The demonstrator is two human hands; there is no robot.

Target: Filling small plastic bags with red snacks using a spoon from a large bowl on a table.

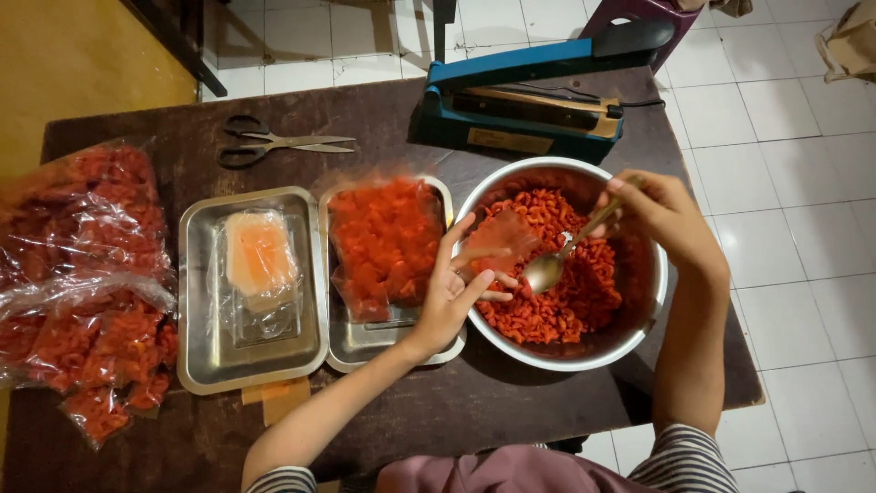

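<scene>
The dark wooden bench (511, 402) carries scissors (278, 144), a blue bag sealer (529, 100), two steel trays (205, 356), a steel bowl (639, 315), and filled snack bags (82, 274).

Scissors (274, 143) and a blue sealer (529, 100) lie along the table's (365, 110) far edge; filled bags (82, 283) pile at its left edge.

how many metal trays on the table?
2. A left tray holds a stack of clear bags; a right tray, beside the steel bowl, holds filled bags of red snacks. Left hand overlaps its edge. None look hidden.
</scene>
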